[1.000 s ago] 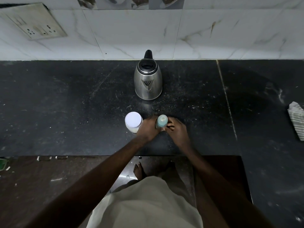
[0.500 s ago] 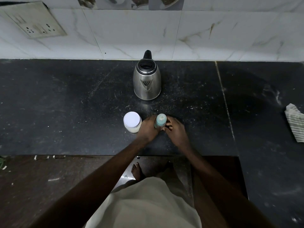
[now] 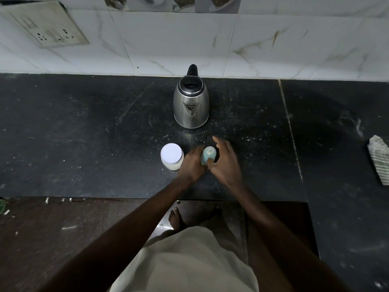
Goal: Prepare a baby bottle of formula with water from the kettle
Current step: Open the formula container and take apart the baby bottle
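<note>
A baby bottle (image 3: 208, 153) with a pale teal cap stands upright on the black counter (image 3: 84, 133), in front of the steel kettle (image 3: 191, 103). My left hand (image 3: 192, 164) grips the bottle's body from the left. My right hand (image 3: 224, 161) cups the bottle's top from the right, with its thumb on the near side and its fingers spread past the cap. The bottle's lower part is hidden by both hands. A white-lidded formula jar (image 3: 172, 156) stands just left of my left hand. The kettle's lid is shut and its spout faces me.
A striped cloth (image 3: 380, 159) lies at the counter's right edge. A wall socket plate (image 3: 47, 26) sits on the tiled wall at the upper left. The counter's front edge runs below my wrists, with the floor and my foot (image 3: 176, 220) under it.
My right hand has lifted from the bottle's side to its top, and its fingers have spread. My left hand still holds the bottle in the same spot.
</note>
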{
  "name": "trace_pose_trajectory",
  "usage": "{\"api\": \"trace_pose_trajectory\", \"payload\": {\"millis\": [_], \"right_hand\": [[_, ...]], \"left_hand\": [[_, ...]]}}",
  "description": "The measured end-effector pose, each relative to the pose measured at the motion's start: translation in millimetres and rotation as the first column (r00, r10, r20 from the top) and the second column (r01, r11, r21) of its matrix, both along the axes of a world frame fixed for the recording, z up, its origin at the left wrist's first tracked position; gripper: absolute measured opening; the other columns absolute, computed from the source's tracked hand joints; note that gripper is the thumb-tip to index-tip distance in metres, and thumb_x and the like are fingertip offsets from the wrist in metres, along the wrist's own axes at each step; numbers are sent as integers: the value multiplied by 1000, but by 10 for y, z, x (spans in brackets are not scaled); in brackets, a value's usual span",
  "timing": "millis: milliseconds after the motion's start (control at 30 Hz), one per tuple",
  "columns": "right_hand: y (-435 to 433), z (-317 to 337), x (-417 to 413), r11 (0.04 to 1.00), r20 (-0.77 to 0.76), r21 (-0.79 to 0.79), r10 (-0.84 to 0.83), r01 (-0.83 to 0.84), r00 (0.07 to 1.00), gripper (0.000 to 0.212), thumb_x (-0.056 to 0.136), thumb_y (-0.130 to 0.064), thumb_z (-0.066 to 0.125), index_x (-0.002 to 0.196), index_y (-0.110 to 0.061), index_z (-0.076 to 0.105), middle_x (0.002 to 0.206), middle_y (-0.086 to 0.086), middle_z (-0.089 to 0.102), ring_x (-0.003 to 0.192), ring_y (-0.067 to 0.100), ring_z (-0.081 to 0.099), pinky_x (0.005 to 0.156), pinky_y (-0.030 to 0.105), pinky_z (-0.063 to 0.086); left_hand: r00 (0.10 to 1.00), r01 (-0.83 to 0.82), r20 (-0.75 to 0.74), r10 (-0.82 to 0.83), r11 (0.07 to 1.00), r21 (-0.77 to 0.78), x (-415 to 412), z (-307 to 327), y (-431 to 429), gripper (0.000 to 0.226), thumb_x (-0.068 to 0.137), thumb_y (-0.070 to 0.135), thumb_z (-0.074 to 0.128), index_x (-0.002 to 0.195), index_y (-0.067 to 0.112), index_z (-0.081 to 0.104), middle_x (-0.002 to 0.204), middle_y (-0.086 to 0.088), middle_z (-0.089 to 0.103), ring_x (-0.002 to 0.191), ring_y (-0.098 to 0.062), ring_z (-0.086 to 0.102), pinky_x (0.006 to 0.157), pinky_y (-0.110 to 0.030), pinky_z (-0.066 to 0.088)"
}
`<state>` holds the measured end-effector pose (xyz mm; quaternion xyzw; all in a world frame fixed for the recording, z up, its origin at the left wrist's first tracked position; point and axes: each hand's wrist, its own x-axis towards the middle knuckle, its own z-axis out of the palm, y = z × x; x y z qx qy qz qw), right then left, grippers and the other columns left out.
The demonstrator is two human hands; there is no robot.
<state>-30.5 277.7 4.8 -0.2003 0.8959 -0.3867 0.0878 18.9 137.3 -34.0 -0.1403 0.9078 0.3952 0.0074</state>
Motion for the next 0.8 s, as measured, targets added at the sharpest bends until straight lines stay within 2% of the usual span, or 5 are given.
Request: {"api": "trace_pose_trajectory", "payload": {"millis": [233,300,467,600,800], "right_hand": [[-208,250,228,991,-276,-108,-101,73,956,66,83,-4,66,147,-8,51,147,8,50,137,22,48,115,30,41],[-399,247,323,993,-279,-116,-7,-27,960,65,81,5,62,145,-5,52,144,11,52,134,25,52,115,33,43],[-860,-188,438,972,11,58,225,-226,974,99,76,8,70,162,-3,22,162,17,37,148,31,40,120,45,36],[-975,-494,317,964,197,-3,261,-265,945,123,76,0,80,165,-11,-4,165,10,36,148,26,42,117,44,41],[-1073,-619,334,986,217,-17,167,-167,962,135,67,-16,96,165,-10,3,150,9,55,134,23,57,111,33,44]], "left_hand": [[972,-128,-228,56,940,-317,300,385,-254,69,73,8,68,140,4,54,144,-19,53,140,-35,43,119,-47,37],[987,-135,-143,79,886,-444,328,430,-484,74,71,16,73,141,3,53,148,-23,49,143,-42,39,119,-55,34],[969,43,243,47,935,-353,355,436,-806,89,72,28,82,150,19,40,158,-12,33,143,-41,30,103,-55,49],[971,102,236,-20,934,-341,305,449,-862,86,70,24,83,145,10,45,149,-18,41,133,-42,40,104,-52,47],[978,137,194,-72,929,-345,241,386,-1011,62,62,29,84,115,4,64,115,-17,60,105,-39,58,91,-45,52]]}}
